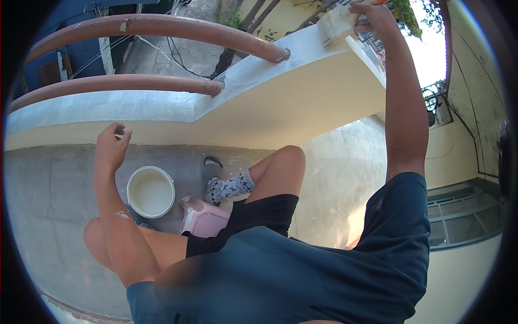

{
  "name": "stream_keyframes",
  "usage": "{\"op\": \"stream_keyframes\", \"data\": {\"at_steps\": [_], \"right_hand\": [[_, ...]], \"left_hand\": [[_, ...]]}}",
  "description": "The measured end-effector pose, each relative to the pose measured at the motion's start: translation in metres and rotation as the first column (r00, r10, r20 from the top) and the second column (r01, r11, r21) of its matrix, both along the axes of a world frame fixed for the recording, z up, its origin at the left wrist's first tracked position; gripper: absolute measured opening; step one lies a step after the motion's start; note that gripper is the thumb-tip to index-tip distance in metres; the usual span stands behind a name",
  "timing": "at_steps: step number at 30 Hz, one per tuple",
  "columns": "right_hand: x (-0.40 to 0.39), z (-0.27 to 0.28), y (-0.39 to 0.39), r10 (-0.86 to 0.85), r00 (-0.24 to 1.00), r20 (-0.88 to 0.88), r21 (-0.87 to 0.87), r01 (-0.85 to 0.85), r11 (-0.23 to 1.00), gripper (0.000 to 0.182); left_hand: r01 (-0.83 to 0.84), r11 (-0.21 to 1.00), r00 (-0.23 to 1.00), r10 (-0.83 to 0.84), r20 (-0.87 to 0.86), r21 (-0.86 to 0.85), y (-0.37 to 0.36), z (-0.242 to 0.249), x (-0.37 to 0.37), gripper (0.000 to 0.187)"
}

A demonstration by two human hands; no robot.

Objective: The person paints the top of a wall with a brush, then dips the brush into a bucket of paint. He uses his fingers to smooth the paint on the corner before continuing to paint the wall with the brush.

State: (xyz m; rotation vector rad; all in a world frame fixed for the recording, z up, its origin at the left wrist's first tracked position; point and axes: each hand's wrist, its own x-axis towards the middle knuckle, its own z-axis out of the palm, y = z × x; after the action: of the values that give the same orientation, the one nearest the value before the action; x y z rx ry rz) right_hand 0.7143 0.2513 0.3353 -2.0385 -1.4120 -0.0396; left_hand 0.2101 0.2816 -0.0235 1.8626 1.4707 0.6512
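Note:
High at the right, my right hand [376, 22] is closed round a wide paintbrush [336, 27]. Its pale bristles rest against the upper end of the parapet's white top [307, 46]. My left hand [112, 147] hangs in the air on the left, fingers loosely bent and apart, with nothing in it. Just below and right of that hand, a white bucket [151, 191] stands on the floor with pale paint inside. I sit on a pink plastic stool [205, 218], partly hidden under my leg.
Two brown railing pipes [156, 24] run into the parapet at the upper left. The cream wall face [302, 102] drops from the white top to the grey floor [54, 200]. A barred window [464, 216] is at the right. Cables hang beyond the railing.

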Motion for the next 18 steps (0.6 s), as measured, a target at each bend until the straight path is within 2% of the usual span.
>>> {"op": "stream_keyframes", "data": {"at_steps": [1,2,4,5,9,11,12,14,15,16,18], "right_hand": [[-0.006,-0.006,0.003,0.050,0.998,0.029,0.120,-0.053,0.991,0.041],[-0.010,-0.011,0.000,0.042,0.999,0.030,0.126,-0.046,0.991,0.041],[-0.043,-0.023,-0.011,-0.105,0.991,-0.077,-0.215,0.087,0.973,0.030],[-0.031,-0.019,-0.018,-0.026,0.993,-0.117,-0.183,0.004,0.983,0.032],[-0.025,0.012,-0.029,-0.023,0.990,-0.137,-0.127,0.005,0.992,0.034],[-0.025,0.027,-0.025,-0.043,0.999,-0.017,-0.132,0.041,0.990,0.035],[-0.013,0.028,-0.018,-0.038,0.999,-0.019,-0.135,0.035,0.990,0.035],[0.013,0.029,-0.004,0.044,0.991,-0.129,-0.070,-0.053,0.996,0.033],[-0.024,0.025,-0.009,-0.062,0.982,-0.180,-0.058,0.052,0.997,0.048],[-0.032,0.018,-0.010,-0.068,0.982,-0.178,-0.050,0.060,0.997,0.048],[-0.035,0.009,-0.015,-0.062,0.997,0.038,-0.032,0.063,0.997,0.032]], "left_hand": [[0.006,1.000,1.000,-0.006,0.002,0.000,0.001,-0.002,0.000,0.035],[0.013,1.000,1.000,-0.013,0.003,0.002,0.002,-0.004,0.001,0.035],[0.018,0.999,1.000,-0.018,0.000,0.031,0.003,-0.009,0.001,0.034],[0.014,0.999,1.000,-0.014,-0.002,0.052,0.004,-0.011,0.001,0.032],[0.001,1.000,1.000,-0.001,-0.018,-0.006,0.000,-0.002,0.000,0.036],[-0.016,1.000,1.000,0.016,-0.004,-0.010,-0.002,0.000,-0.001,0.035],[-0.021,1.000,1.000,0.021,-0.006,-0.013,-0.002,-0.002,-0.003,0.035],[-0.022,0.999,1.000,0.022,0.003,-0.023,0.001,-0.005,-0.003,0.035],[-0.016,1.000,1.000,0.016,0.003,-0.017,0.002,-0.004,-0.003,0.035],[-0.012,1.000,1.000,0.012,-0.004,-0.008,0.003,-0.003,-0.003,0.035],[-0.003,1.000,1.000,0.003,-0.006,0.002,0.004,-0.001,0.002,0.035]]}}
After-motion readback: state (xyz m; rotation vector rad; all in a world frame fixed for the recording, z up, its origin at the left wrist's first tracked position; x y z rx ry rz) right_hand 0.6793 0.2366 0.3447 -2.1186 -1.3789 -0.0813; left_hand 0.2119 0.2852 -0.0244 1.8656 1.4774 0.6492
